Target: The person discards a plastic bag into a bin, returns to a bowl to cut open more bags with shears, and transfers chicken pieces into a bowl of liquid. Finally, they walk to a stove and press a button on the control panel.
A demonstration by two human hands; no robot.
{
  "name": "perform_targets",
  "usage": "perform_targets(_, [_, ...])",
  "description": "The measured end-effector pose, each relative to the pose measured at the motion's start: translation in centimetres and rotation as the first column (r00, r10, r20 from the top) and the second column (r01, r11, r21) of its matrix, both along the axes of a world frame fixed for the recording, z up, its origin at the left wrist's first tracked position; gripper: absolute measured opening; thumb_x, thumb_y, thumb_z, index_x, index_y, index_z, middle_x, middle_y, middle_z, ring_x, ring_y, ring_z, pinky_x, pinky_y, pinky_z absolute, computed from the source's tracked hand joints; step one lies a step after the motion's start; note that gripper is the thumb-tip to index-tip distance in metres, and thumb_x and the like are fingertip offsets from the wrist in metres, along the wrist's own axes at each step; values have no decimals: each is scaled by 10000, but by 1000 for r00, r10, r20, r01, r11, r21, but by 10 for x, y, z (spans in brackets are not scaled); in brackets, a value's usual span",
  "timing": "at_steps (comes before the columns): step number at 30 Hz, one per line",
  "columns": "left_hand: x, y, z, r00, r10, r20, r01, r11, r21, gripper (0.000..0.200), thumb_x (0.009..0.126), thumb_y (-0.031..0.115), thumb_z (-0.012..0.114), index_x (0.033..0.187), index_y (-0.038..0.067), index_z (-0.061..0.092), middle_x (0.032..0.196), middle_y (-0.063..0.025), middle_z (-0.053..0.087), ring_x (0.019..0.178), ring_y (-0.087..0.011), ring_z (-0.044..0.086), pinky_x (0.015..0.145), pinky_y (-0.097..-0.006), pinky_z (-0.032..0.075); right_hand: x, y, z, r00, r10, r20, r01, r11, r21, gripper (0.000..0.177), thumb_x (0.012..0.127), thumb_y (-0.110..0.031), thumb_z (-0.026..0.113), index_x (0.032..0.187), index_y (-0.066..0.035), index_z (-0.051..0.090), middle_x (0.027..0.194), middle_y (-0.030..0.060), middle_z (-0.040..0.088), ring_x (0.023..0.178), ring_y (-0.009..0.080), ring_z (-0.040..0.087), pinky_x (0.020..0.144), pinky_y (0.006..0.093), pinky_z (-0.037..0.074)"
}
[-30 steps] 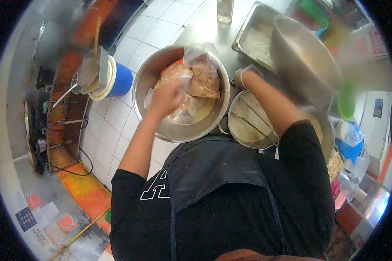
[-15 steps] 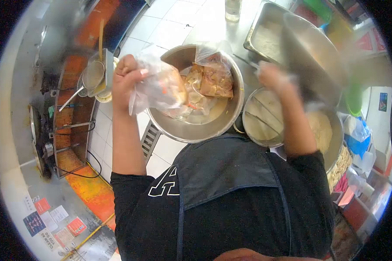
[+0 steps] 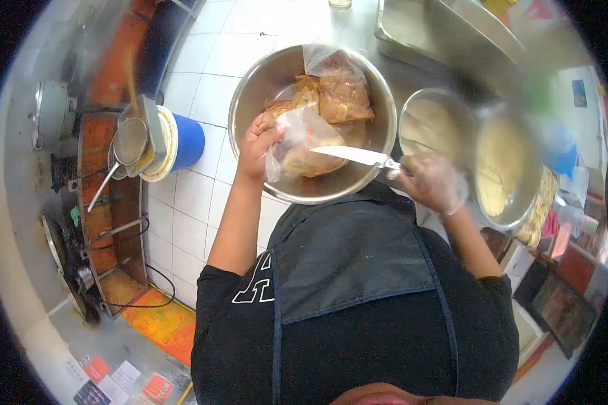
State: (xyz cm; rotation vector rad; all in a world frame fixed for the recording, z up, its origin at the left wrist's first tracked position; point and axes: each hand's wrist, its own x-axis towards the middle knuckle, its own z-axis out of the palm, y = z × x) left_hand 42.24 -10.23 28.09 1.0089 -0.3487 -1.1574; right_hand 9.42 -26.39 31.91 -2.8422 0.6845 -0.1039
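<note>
A clear plastic bag (image 3: 304, 135) of pale, yellowish food, perhaps marinated meat, is gripped at its top by my left hand (image 3: 258, 142). It hangs over the near part of a large metal pot (image 3: 262, 75). My right hand (image 3: 436, 183), in a thin clear glove, is closed round the handle of a knife (image 3: 355, 155). The blade points left across the pot, its tip overlapping the bag. Behind it, more bagged pieces (image 3: 344, 94), reddish brown, lie in the pot.
Right of the pot stand a round container (image 3: 407, 128) of pale batter or flour and a larger metal bowl (image 3: 535, 182) of pale powder. A steel tray (image 3: 412, 47) sits behind. To the left are a blue bucket (image 3: 190, 142) and a strainer (image 3: 130, 140).
My left hand has lowered the bag rightward over the pot. My right hand has brought the knife from the back right to the bag. The view has shifted.
</note>
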Motion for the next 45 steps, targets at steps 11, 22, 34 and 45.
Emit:
perform_targets(11, [-46, -8, 12, 928, 64, 368, -84, 996, 38, 366, 928, 1, 611, 731, 159, 346, 728, 77, 380, 674, -38, 349, 612, -225, 331, 31, 76, -24, 960, -76, 268, 111, 987, -116, 239, 844, -271, 726, 1017, -120, 661, 717, 63, 599, 685, 266, 618, 618, 417, 495])
perform_targets(22, [-60, -10, 17, 970, 233, 69, -230, 972, -50, 378, 929, -24, 605, 755, 160, 324, 744, 69, 359, 689, -41, 334, 657, -223, 320, 43, 87, -23, 971, -237, 23, 238, 962, -136, 206, 891, -290, 655, 945, -93, 630, 768, 97, 626, 688, 293, 627, 618, 452, 486])
perform_targets(34, [-105, -19, 61, 932, 353, -87, -314, 903, 294, 314, 964, 22, 564, 780, 144, 341, 739, 55, 391, 652, -54, 379, 591, -239, 371, 52, 89, -4, 970, -240, -32, 239, 970, -32, 319, 993, -382, 542, 907, -85, 622, 671, 86, 652, 545, 268, 639, 502, 437, 489])
perform_targets(45, [-53, -7, 35, 691, -238, 683, 68, 962, 266, 284, 909, 41, 605, 779, 98, 359, 710, 37, 375, 628, -61, 356, 550, -257, 335, 43, 79, -21, 976, -212, 55, 219, 950, -223, 288, 913, -379, 650, 854, -101, 608, 690, 112, 614, 592, 332, 599, 592, 473, 479])
